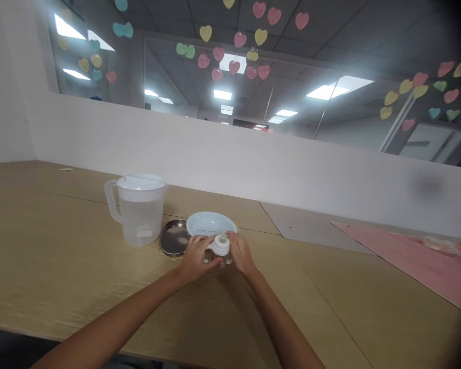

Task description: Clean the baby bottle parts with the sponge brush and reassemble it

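Observation:
Both hands meet at a small bottle with a white ringed collar (222, 245) and a translucent tip on top. A white loop or handle juts out on its left side. My left hand (195, 260) is closed round the bottle's left side, its thumb across the front. From the right, my right hand (241, 251) grips it near the collar with bent fingers. Most of the bottle's body is hidden by the hands. Just behind them lies a pale blue oval dish (211, 221), and a round metal tray (173, 238) sits left of the dish.
A translucent lidded pitcher (141, 212) with liquid inside stands left of the tray, handle to the left. A pink sheet (415, 261) lies at the right of the wooden table (100, 277). Behind rises a white wall (215, 159) below a window with heart stickers.

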Available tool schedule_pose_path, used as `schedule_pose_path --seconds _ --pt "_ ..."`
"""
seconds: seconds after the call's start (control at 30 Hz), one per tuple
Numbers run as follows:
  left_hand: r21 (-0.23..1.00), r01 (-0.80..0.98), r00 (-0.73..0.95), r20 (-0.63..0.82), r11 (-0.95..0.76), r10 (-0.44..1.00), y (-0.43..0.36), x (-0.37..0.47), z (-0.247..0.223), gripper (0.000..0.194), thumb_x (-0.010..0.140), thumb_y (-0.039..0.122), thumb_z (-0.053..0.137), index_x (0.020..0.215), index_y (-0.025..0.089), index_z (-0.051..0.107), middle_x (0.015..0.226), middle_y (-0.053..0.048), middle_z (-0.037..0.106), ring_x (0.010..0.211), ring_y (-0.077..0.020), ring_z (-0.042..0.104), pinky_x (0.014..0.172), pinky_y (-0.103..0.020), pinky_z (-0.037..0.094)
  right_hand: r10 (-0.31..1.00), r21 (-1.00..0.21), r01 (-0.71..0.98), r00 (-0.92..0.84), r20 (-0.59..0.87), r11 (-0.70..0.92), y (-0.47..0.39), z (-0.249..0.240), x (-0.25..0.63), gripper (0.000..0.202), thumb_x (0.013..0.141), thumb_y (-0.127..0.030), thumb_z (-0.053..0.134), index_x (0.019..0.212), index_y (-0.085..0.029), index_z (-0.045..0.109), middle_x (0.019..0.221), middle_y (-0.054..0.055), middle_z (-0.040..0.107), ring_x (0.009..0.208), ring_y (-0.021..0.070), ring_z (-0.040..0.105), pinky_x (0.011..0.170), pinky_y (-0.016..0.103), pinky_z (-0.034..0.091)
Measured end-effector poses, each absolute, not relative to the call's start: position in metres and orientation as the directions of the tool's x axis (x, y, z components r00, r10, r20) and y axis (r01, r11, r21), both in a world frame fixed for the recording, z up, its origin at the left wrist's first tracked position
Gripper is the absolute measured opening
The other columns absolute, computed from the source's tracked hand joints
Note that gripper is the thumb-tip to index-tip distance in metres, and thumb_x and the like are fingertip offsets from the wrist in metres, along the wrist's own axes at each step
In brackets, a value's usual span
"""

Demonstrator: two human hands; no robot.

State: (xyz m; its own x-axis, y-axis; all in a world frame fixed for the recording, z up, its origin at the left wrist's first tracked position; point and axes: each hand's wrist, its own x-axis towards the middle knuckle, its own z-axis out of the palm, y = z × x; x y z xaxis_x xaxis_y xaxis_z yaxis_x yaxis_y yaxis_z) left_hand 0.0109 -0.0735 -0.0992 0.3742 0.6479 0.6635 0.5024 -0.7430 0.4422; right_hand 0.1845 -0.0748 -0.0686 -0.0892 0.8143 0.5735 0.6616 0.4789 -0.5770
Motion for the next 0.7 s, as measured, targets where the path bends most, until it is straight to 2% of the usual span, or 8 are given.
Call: schedule_pose_path --seconds 0.13,0.27,0.33,0.47,0.57,0.7 --pt "0.437 0.511 0.345 0.684 -0.74 0.643 -0.073 0.013 -0.102 0.06 0.078 0.049 0.057 0.128 0.02 0.046 0.11 -0.009 0.061 0.104 -0.0256 0.05 0.09 -0.04 0.037 0.758 -0.538 0.633 -0.121 0.641 0.557 -0.083 -0.066 0.175 0.043 0.091 -0.047 0.03 0.095 -0.02 0.064 0.096 0.007 0.066 0.095 0.0204 0.056 0.088 0.037 0.041" --pt "0.439 0.509 0.329 0.696 -0.74 0.639 -0.072 0.013 -0.103 0.064 0.078 0.046 0.058 0.134 0.02 0.04 0.112 -0.01 0.059 0.105 -0.0249 0.05 0.092 -0.04 0.036 0.735 -0.553 0.597 -0.093 0.672 0.581 -0.087 -0.063 0.164 0.032 0.074 -0.044 0.061 0.095 -0.019 0.064 0.095 0.007 0.066 0.093 0.022 0.058 0.087 0.037 0.044" --pt "0.437 0.509 0.34 0.69 -0.742 0.639 -0.073 0.013 -0.102 0.065 0.079 0.048 0.058 0.135 0.02 0.038 0.111 -0.009 0.06 0.104 -0.0249 0.05 0.092 -0.04 0.036 0.775 -0.634 0.54 -0.057 0.629 0.554 -0.088 -0.06 0.161 0.035 0.068 -0.04 0.067 0.096 -0.019 0.065 0.095 0.007 0.067 0.091 0.0222 0.06 0.086 0.038 0.046" --pt "0.45 0.486 0.369 0.672 -0.749 0.643 -0.073 0.013 -0.1 0.067 0.08 0.051 0.055 0.137 0.02 0.036 0.114 -0.01 0.058 0.108 -0.0255 0.047 0.093 -0.04 0.037 0.892 -0.822 0.361 -0.07 0.447 0.44 -0.088 -0.052 0.164 0.044 0.06 -0.036 0.074 0.099 -0.018 0.067 0.107 0.009 0.066 0.095 0.0236 0.062 0.085 0.038 0.048" --pt "0.472 0.471 0.373 0.659 -0.745 0.653 -0.073 0.012 -0.103 0.066 0.081 0.052 0.053 0.137 0.02 0.036 0.116 -0.011 0.056 0.11 -0.0258 0.046 0.093 -0.04 0.038 0.931 -0.895 0.254 -0.123 0.345 0.366 -0.089 -0.047 0.17 0.048 0.056 -0.033 0.077 0.1 -0.018 0.067 0.112 0.009 0.065 0.101 0.0253 0.06 0.089 0.039 0.047" --pt "0.498 0.462 0.364 0.648 -0.734 0.669 -0.072 0.012 -0.107 0.071 0.08 0.054 0.053 0.139 0.019 0.033 0.117 -0.011 0.055 0.109 -0.0253 0.048 0.094 -0.041 0.038 0.933 -0.94 0.141 -0.237 0.272 0.31 -0.089 -0.042 0.177 0.057 0.056 -0.03 0.078 0.11 -0.02 0.063 0.113 0.008 0.065 0.103 0.023 0.06 0.092 0.039 0.047"
